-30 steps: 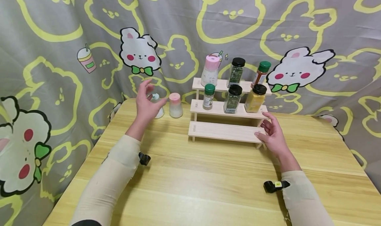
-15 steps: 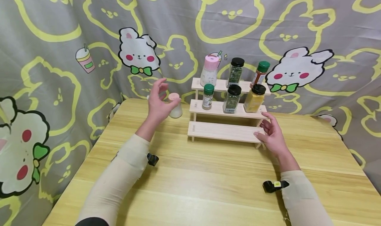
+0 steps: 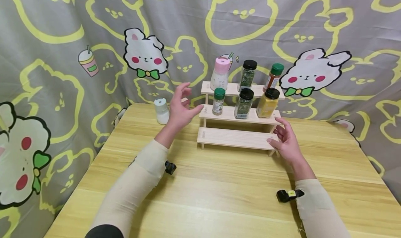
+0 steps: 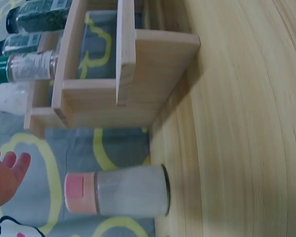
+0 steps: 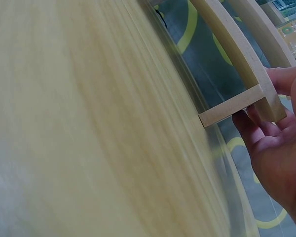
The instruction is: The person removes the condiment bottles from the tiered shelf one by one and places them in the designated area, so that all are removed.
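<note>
A three-tier wooden rack (image 3: 235, 138) stands at the back of the table. My right hand (image 3: 286, 142) grips its right end; in the right wrist view the thumb lies over a shelf board (image 5: 237, 49) and fingers curl beneath. My left hand (image 3: 181, 109), fingers apart and holding nothing, hovers just left of the rack, its thumb overlapping the middle shelf's end in the head view. Below it a pink-capped glass shaker (image 4: 130, 192) of white contents stands upright on the table, hidden behind the hand in the head view. A pale-capped shaker (image 3: 162, 112) stands further left.
On the top shelf are a pink-lidded jar (image 3: 220, 74), a black-lidded herb jar (image 3: 247, 76) and a green-lidded red spice jar (image 3: 274, 76). The middle shelf bears a small green-lidded jar (image 3: 218, 102), a herb jar (image 3: 244, 104) and a yellow spice jar (image 3: 267, 104). A patterned curtain (image 3: 188, 22) hangs behind.
My left hand has moved right, from in front of the pale-capped shaker past the pink-capped one towards the rack. The pale-capped shaker has come into view. My right hand keeps its place.
</note>
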A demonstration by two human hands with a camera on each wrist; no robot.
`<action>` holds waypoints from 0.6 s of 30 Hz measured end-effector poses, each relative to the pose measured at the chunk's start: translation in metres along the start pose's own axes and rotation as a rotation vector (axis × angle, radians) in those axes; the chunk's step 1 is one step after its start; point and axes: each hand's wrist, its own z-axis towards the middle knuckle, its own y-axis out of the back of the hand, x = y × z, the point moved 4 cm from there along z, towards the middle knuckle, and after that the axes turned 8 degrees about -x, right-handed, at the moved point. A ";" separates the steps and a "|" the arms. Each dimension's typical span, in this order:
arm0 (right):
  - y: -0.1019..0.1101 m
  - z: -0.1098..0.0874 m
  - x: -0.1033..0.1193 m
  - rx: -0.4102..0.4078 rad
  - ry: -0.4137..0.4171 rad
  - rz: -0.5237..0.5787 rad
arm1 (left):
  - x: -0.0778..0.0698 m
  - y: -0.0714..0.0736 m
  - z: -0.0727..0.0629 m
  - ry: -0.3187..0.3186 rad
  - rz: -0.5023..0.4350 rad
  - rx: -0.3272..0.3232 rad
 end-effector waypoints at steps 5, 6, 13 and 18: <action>0.000 0.000 0.000 0.000 0.004 0.001 | -0.001 -0.013 -0.002 0.004 -0.026 0.028; 0.000 0.000 0.000 0.000 0.004 0.002 | -0.001 -0.015 -0.002 0.002 -0.032 0.034; 0.000 0.000 0.000 0.001 0.002 -0.003 | -0.002 -0.030 -0.004 0.005 -0.028 0.070; -0.001 0.000 0.001 -0.004 0.003 0.026 | -0.002 -0.040 -0.005 0.030 -0.050 0.101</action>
